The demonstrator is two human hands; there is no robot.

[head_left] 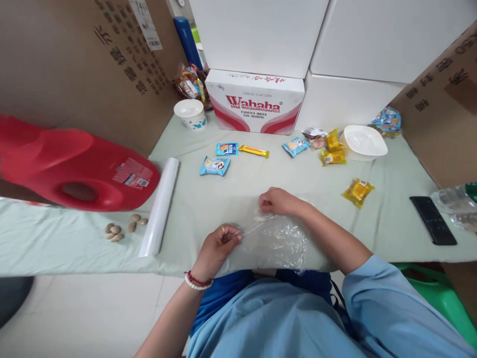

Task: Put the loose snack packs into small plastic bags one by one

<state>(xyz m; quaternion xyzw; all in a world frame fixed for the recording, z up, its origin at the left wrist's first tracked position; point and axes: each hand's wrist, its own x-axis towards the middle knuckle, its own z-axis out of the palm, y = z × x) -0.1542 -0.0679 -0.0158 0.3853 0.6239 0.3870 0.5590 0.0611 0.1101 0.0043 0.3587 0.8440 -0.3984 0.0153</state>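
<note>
A crinkled clear plastic bag point(285, 243) lies at the table's front edge, its near part hanging slightly toward my lap. My left hand point(219, 246) pinches one edge of it between thumb and fingers. Curled closed, my right hand point(276, 201) grips the bag's far edge, with the bag pulled fairly taut between both hands. Nothing can be made out inside the bag. Beyond my hands lie two blue snack packets point(215, 166) and a thin yellow stick packet point(254, 151). A yellow-wrapped snack point(358, 192) rests off to the right.
A roll of clear film point(160, 209), several brown nuts point(115, 231) and a red jug point(78, 169) are on the left. Behind stand a paper cup point(190, 114) and a Wahaha box point(257, 102). A white bowl point(364, 142) and a black phone point(433, 220) are on the right.
</note>
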